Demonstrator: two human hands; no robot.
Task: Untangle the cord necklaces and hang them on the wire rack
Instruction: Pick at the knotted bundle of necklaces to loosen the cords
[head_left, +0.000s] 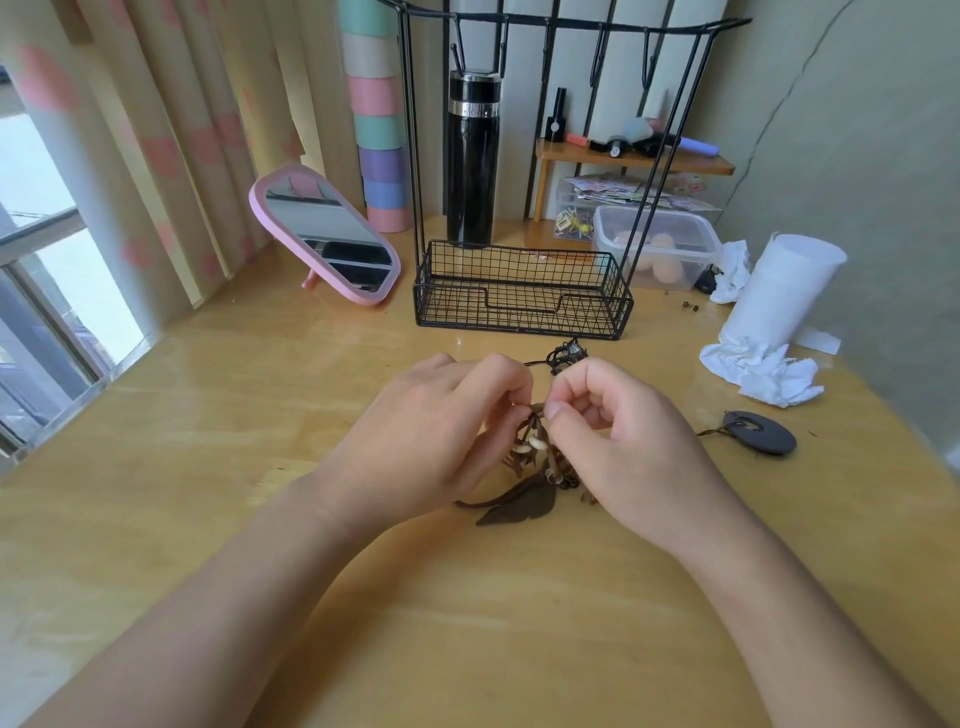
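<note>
A tangle of brown cord necklaces (537, 457) with pale beads and a dark leaf pendant lies on the wooden table (208, 415) between my hands. My left hand (431, 431) pinches the cords at the top of the knot from the left. My right hand (618, 441) pinches the same spot from the right. A dark clump of cord (566, 356) lies just beyond my right hand. A dark round pendant (760, 432) on a cord rests on the table to the right. The black wire rack (519, 291) with hooks along its top bar stands behind, nothing hanging on it.
A pink mirror (327, 234) leans at the back left. A black flask (471, 161) stands behind the rack. A clear plastic box (657, 244), a white paper roll (779, 291) and crumpled tissues (758, 374) sit at the right. A window is at the left.
</note>
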